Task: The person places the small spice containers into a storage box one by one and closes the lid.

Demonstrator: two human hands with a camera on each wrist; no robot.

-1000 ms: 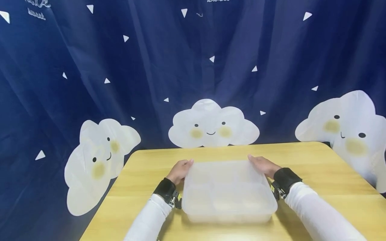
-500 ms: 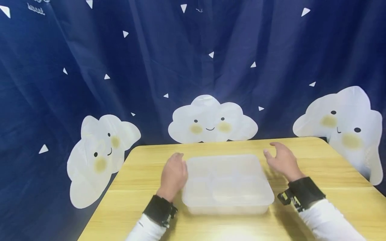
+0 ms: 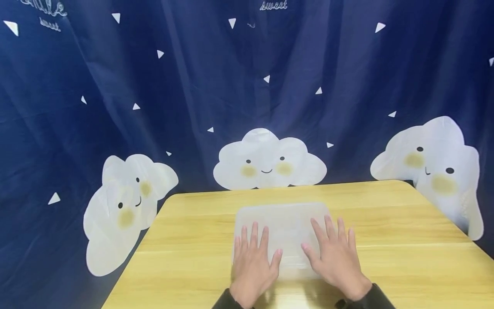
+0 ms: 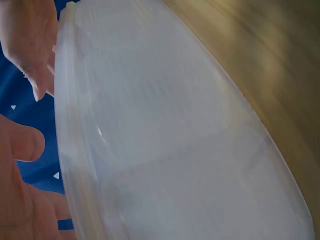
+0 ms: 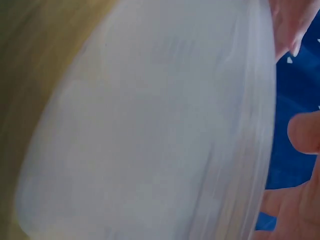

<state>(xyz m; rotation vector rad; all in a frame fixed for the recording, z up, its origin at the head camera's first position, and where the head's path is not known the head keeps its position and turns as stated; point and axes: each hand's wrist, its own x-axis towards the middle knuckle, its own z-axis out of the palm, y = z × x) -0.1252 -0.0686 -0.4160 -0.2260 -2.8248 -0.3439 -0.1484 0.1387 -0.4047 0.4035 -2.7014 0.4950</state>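
A translucent white plastic container with a flat lid (image 3: 283,219) sits near the middle of the wooden table. My left hand (image 3: 254,262) lies over its front left part, palm down with fingers spread and straight. Over the front right part is my right hand (image 3: 335,257), likewise spread flat with the thumb turned inward. Both hands overlap the lid and hide much of its front. In the left wrist view, the container's side wall (image 4: 160,120) fills the middle, with the fingers at its top edge. The right wrist view shows the same wall (image 5: 140,130) from the other side.
The pale yellow wooden table (image 3: 185,257) extends around the container on both sides. Behind its far edge hangs a dark blue curtain (image 3: 193,86) with white triangles and smiling clouds (image 3: 270,159).
Both hands have let go of the container's sides, drawn apart from it, then come back toward the front and over the lid with fingers spread. The container stays in about the same place.
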